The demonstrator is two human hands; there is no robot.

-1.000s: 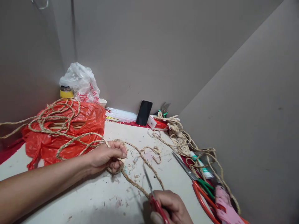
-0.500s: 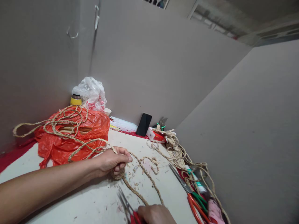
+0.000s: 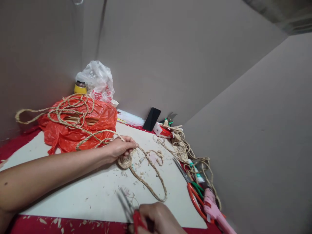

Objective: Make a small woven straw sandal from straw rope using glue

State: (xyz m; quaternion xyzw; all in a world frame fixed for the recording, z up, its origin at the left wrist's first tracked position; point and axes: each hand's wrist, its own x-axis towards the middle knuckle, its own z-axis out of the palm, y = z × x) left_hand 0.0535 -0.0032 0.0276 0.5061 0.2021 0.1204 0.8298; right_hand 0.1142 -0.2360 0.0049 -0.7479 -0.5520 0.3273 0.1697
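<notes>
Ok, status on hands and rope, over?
Left hand pinching rope coil on table. Right hand holding scissors. Rope tail loops between them.

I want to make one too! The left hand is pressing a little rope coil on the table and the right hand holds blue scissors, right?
Almost. The scissors in the right hand have red handles, not blue, as the head view shows. The left hand does press the rope coil on the table.

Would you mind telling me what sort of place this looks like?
Probably a small handicraft booth walled with plain board. Braided rope lies heaped on a red bag, the left hand presses a rope coil, the right hand holds scissors, and fibre scraps litter the table.
</notes>
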